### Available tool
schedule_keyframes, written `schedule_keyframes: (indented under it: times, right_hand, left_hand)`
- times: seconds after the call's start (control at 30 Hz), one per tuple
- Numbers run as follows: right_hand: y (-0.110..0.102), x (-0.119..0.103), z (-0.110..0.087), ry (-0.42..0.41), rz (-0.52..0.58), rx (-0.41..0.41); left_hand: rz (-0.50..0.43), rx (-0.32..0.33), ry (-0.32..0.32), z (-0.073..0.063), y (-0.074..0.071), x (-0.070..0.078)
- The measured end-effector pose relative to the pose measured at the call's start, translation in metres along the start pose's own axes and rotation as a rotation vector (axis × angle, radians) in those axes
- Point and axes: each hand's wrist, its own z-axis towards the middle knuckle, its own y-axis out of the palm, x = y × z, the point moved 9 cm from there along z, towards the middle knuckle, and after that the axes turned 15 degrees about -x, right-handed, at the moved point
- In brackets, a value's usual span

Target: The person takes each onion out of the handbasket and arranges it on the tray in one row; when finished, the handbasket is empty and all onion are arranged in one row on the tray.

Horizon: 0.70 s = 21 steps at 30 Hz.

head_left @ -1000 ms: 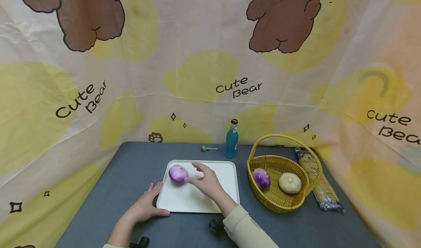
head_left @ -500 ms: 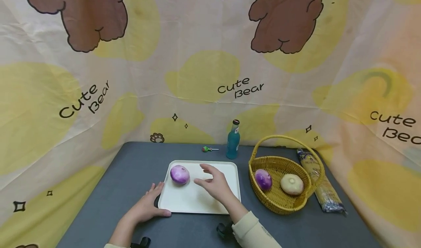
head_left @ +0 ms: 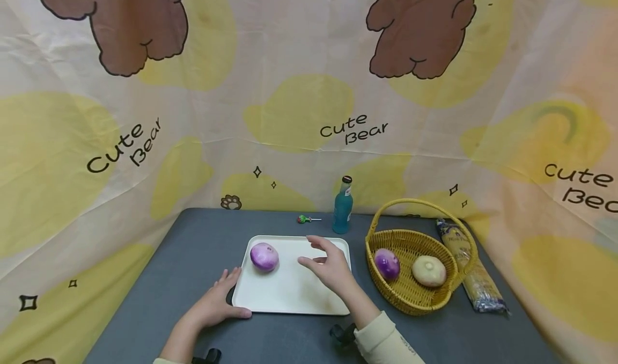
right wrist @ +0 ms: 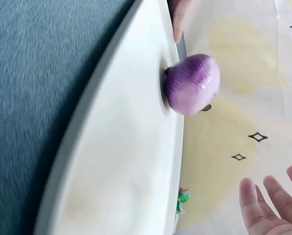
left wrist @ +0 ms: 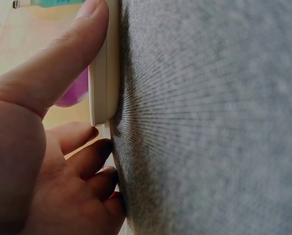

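A white tray (head_left: 309, 294) lies on the grey table, with a glossy purple onion (head_left: 264, 257) near its far left corner. At the tray's near left corner is my left hand (head_left: 214, 300). Its thumb lies at the front rim and its fingers extend along the left side; in the left wrist view the thumb (left wrist: 62, 58) overlaps the tray wall (left wrist: 104, 93). My right hand (head_left: 330, 267) hovers over the right half of the tray, thumb and fingers spread with nothing between them. In the right wrist view, the onion (right wrist: 192, 84) stands apart from the right fingers (right wrist: 278, 196).
Right of the tray stands a yellow wicker basket (head_left: 412, 302) with a tall handle, holding another purple onion (head_left: 387, 263) and a whitish round vegetable (head_left: 429, 271). A clear bag of pasta (head_left: 475, 275) lies beyond it. Behind the tray are a blue bottle (head_left: 342, 208) and a lollipop (head_left: 304, 219).
My right hand has moved right, away from the onion, its fingers still spread. The onion stays on the tray, and my left hand keeps its place at the corner.
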Motion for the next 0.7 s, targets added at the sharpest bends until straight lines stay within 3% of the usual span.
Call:
schedule_keyframes:
  times: [0.23,0.7]
  right_hand:
    - [-0.017,-0.003,-0.008,0.013,-0.049,0.036]
    - [-0.045,-0.006,-0.022,-0.018,-0.041,0.099]
  left_hand:
    - [-0.001,0.0,0.009,-0.001,0.0,0.001]
    - [-0.002,-0.007,-0.005,0.002,0.0,-0.003]
